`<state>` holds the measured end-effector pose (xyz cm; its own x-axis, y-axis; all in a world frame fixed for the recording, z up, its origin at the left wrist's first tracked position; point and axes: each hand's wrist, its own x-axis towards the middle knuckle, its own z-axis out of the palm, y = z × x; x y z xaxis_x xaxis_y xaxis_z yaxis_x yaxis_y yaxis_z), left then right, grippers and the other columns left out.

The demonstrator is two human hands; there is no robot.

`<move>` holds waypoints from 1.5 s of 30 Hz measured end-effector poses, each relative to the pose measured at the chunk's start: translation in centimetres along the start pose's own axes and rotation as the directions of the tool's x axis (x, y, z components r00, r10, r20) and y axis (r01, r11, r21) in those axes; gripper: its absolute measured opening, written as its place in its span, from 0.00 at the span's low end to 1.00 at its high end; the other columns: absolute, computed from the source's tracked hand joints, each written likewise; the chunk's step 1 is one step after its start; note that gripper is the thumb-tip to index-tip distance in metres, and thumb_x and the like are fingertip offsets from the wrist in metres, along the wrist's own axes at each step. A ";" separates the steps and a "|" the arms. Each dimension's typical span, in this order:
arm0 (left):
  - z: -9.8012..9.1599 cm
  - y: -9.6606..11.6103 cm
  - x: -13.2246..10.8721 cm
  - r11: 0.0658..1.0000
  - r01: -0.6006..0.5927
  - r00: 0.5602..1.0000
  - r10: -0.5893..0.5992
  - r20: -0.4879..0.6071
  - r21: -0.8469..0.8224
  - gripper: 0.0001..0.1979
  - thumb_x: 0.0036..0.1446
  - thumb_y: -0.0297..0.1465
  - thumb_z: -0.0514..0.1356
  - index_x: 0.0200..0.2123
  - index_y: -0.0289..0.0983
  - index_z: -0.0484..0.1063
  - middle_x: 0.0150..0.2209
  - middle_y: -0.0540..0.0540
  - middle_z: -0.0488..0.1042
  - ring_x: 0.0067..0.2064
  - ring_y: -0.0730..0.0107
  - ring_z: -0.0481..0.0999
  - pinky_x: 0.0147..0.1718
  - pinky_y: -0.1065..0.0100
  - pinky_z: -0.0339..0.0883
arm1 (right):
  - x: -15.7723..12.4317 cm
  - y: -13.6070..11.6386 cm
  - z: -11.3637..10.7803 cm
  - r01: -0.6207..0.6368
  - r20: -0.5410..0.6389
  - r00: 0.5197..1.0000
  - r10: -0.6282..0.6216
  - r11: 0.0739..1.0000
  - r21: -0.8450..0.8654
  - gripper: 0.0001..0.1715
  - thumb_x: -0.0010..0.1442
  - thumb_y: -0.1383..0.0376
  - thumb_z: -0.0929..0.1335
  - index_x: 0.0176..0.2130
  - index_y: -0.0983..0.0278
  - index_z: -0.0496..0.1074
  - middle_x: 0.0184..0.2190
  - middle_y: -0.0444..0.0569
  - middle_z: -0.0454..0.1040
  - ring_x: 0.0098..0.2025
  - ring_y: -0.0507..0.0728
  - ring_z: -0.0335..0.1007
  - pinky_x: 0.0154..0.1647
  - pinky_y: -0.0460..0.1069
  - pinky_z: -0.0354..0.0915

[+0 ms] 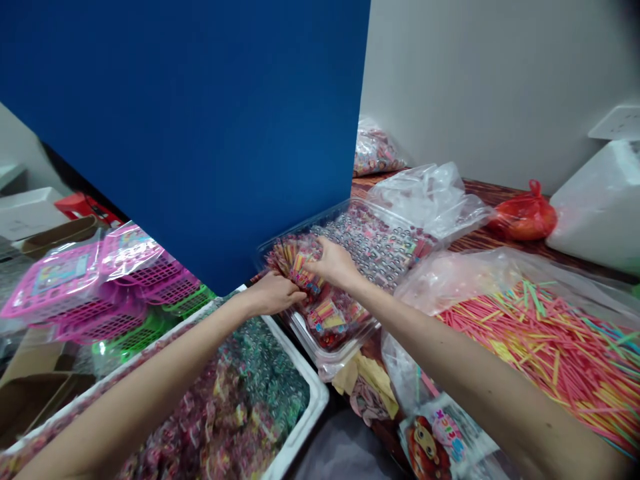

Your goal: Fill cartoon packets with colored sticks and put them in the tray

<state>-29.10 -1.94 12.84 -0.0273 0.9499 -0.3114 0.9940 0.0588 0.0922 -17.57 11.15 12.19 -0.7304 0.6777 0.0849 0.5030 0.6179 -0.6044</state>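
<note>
A clear plastic tray (310, 343) holds many small printed packets (327, 313) with pink and yellow sticks in them. My right hand (336, 263) reaches into it from the right, thumb and fingers closed on a bunch of upright packets (303, 267). At the bunch's near left side is my left hand (277, 293), its fingers curled in against the packets; what lies under its fingertips is hidden. Toward the tray's far right, clear beads or bubble-like pieces (373, 243) cover the contents.
A white bin (315, 393) of small wrapped pieces stands front left, beside pink and green baskets (150, 267). A blue panel (200, 120) rises behind the tray. At right lie a bag of coloured sticks (545, 327), a clear bag (420, 193) and a red bag (525, 215).
</note>
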 end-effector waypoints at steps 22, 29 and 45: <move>-1.9 -0.2 -0.2 0.984 0.136 0.991 -0.137 -0.003 0.115 0.18 0.62 0.33 0.48 0.35 0.37 0.78 0.35 0.38 0.80 0.37 0.57 0.79 0.34 0.66 0.65 | -0.2 -0.5 2.3 -0.086 0.172 0.979 0.110 0.986 -0.146 0.29 0.53 0.48 0.68 0.48 0.63 0.69 0.44 0.58 0.79 0.46 0.66 0.76 0.39 0.53 0.69; 0.9 0.4 2.7 0.971 0.212 0.977 -0.212 -0.007 0.112 0.15 0.58 0.30 0.52 0.43 0.35 0.76 0.38 0.32 0.80 0.41 0.51 0.80 0.37 0.61 0.68 | -0.4 0.5 2.4 -0.010 0.142 0.988 0.056 0.951 -0.310 0.29 0.56 0.49 0.67 0.47 0.68 0.73 0.48 0.62 0.75 0.51 0.66 0.71 0.45 0.54 0.67; -1.9 -4.0 0.8 0.976 0.194 0.981 -0.193 -0.018 0.095 0.15 0.59 0.34 0.52 0.42 0.46 0.78 0.44 0.47 0.81 0.47 0.61 0.77 0.45 0.66 0.62 | -1.2 0.3 2.7 0.571 0.381 0.818 -0.432 0.691 -0.443 0.15 0.61 0.67 0.63 0.44 0.60 0.77 0.52 0.57 0.73 0.54 0.68 0.62 0.55 0.68 0.53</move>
<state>-33.31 -0.87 14.04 -0.2205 0.9262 -0.3058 0.9753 0.2123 -0.0603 -17.82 9.40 9.75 -0.9904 0.1354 0.0286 0.1349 0.9907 -0.0178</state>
